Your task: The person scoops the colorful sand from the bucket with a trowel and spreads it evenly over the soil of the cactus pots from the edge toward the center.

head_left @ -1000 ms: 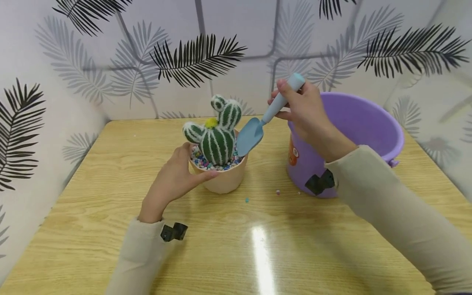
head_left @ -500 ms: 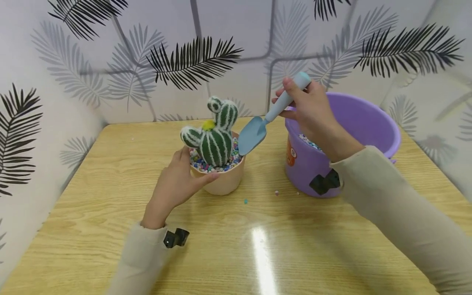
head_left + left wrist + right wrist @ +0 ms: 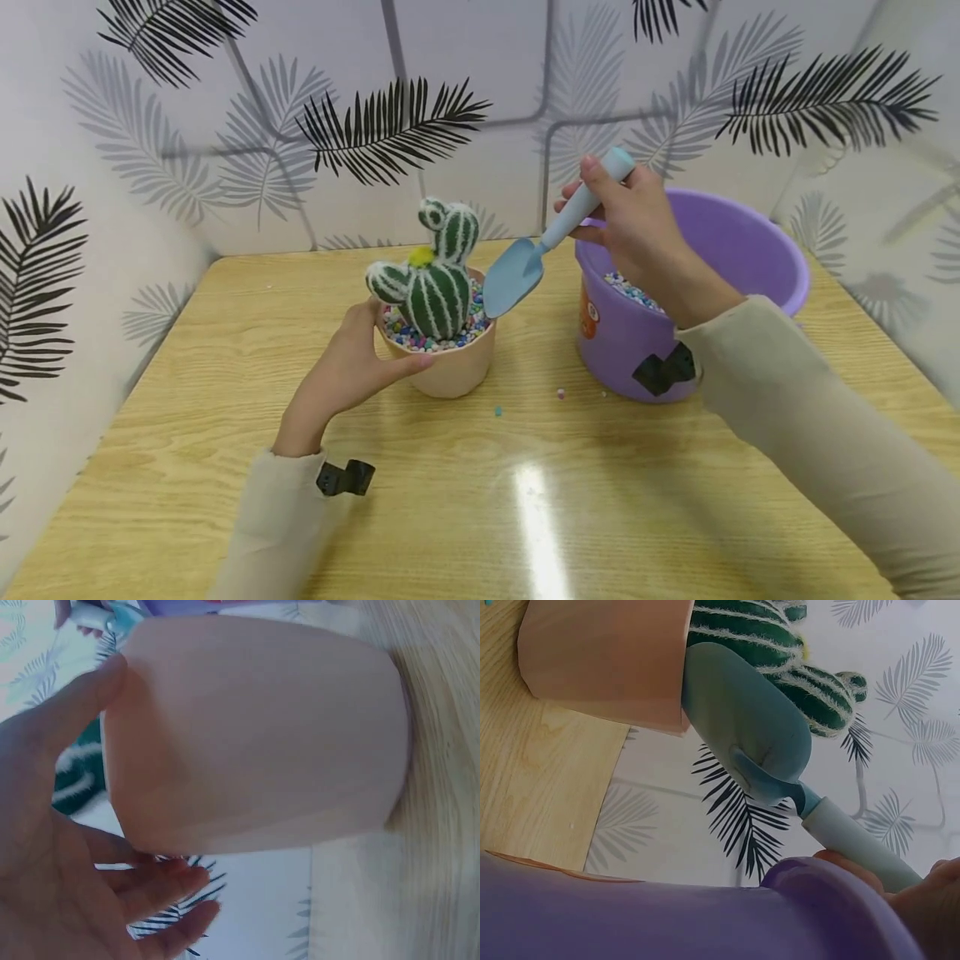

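Note:
A peach flowerpot (image 3: 452,372) stands on the table, filled with colourful pebbles (image 3: 401,333) around a green-and-white knitted cactus (image 3: 438,300) with a yellow flower. My left hand (image 3: 347,362) holds the pot at its left side, thumb on the front near the rim; in the left wrist view some fingers extend past the pot wall (image 3: 262,735). My right hand (image 3: 637,221) grips the pale handle of a blue trowel (image 3: 513,277) tilted downward. Its blade tip is at the pot's right rim, seen also in the right wrist view as the trowel blade (image 3: 742,720) beside the cactus.
A purple bucket (image 3: 622,358) with pebbles inside stands right of the pot, under my right forearm. A few loose pebbles (image 3: 560,393) lie on the wooden table (image 3: 225,400) between pot and bucket. A leaf-patterned wall covering (image 3: 480,158) rises behind.
The view has shifted slightly. My right hand and the trowel have moved a little rightward from the cactus, and more pebbles show in the bucket. The left hand stays at the pot.

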`<move>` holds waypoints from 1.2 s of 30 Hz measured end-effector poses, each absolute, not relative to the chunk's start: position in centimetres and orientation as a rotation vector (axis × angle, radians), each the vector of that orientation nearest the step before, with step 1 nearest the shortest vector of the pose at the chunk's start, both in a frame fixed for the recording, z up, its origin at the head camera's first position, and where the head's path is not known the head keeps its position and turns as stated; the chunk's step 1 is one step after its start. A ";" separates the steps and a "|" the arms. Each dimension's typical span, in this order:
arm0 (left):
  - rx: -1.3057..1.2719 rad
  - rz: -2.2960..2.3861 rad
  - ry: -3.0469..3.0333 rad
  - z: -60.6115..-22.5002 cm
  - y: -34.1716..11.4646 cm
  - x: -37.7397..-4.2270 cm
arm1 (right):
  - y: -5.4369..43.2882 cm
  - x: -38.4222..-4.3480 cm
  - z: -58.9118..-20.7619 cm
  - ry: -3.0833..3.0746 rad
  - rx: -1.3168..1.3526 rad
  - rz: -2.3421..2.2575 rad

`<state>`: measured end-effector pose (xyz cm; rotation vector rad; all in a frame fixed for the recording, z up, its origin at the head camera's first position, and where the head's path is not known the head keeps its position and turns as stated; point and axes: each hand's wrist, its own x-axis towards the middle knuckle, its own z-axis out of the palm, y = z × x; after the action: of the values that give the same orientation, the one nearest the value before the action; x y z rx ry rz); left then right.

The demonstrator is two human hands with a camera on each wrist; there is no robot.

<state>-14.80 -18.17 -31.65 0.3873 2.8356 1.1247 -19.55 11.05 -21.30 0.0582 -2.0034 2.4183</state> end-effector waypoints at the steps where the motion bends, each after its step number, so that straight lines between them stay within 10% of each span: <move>1: 0.398 1.116 2.823 -31.7 -18.4 -14.9 | 11.0 -19.6 -21.3 -2.005 0.060 2.420; 36: 0.196 1.089 3.090 -30.1 -15.4 -10.6 | 14.7 -19.6 -19.6 -1.647 -0.035 2.659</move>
<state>-10.56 -15.36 -30.07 0.1961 3.0898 1.0886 -19.61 14.75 -19.59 -0.0351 -1.6470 2.6593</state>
